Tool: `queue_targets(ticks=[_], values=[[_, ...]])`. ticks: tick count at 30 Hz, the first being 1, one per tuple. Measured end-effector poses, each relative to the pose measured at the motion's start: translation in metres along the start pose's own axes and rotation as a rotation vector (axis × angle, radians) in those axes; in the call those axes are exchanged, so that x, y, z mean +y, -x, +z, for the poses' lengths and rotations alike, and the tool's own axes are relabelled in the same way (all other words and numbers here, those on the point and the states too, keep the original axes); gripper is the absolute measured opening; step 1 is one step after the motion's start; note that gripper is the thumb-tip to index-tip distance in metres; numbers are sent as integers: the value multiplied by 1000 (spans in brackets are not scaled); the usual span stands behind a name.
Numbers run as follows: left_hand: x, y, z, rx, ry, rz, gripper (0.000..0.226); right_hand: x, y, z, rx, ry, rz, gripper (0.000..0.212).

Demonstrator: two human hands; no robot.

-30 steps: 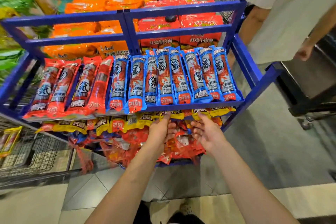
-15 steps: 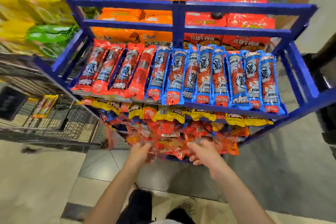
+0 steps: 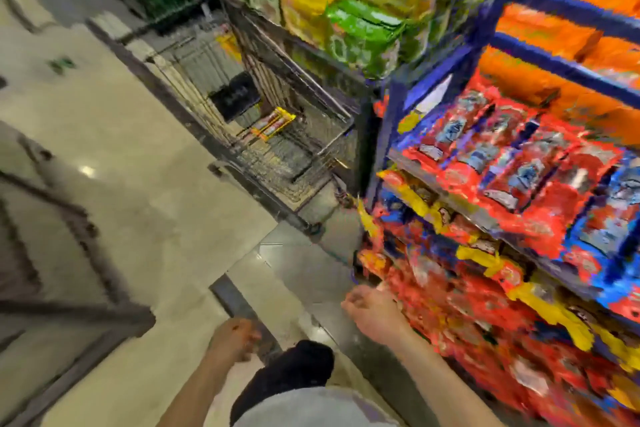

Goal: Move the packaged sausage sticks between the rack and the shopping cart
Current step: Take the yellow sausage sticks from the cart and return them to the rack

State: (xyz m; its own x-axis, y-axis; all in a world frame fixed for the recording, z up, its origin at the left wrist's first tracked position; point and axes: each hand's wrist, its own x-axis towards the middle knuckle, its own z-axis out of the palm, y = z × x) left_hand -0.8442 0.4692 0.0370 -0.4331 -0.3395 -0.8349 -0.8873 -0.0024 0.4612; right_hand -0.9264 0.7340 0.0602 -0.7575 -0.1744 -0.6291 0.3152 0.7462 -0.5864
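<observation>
Both hands, left hand [image 3: 232, 340] and right hand [image 3: 372, 312], hover beside the rack [image 3: 446, 80].

Single head-worn wide-angle view, blurred, tilted steeply down toward the floor [image 3: 145, 204]. Shopping cart [image 3: 277, 135] ahead at centre, blue rack [image 3: 391, 135] close on the right, forearms entering from the near edge.

open floor [image 3: 145, 218] left, cart [image 3: 332, 104] ahead, rack [image 3: 391, 135] crowding right

Heavy motion blur, bright store lighting.
The rack [image 3: 485, 55] is smeared into blocky streaks; glare is seen on the floor [image 3: 86, 170].
</observation>
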Motion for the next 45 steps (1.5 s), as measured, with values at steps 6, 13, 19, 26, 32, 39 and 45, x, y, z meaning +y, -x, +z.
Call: queue_targets(ticks=[6,13,19,26,32,39,45], values=[[-10,-33,-96,155,218,-195,12,-106,-54,44,-163,185,-43,10],[7,-79,-178,209,321,-195,15,-180,-129,83,-217,279,-8,17],[58,-130,-209,186,331,-169,14,-220,-178,88,-192,290,54,14],[169,-196,-245,62,207,-56,13,-285,-283,76,-101,78,202,24],[251,-276,-330,156,172,-66,14,-393,-414,55,-79,-12,150,22],[320,-349,-420,222,170,-164,18,-510,-500,47,-154,99,49,23],[432,-409,-439,192,64,-23,15,-534,-540,58,-183,131,78,29]])
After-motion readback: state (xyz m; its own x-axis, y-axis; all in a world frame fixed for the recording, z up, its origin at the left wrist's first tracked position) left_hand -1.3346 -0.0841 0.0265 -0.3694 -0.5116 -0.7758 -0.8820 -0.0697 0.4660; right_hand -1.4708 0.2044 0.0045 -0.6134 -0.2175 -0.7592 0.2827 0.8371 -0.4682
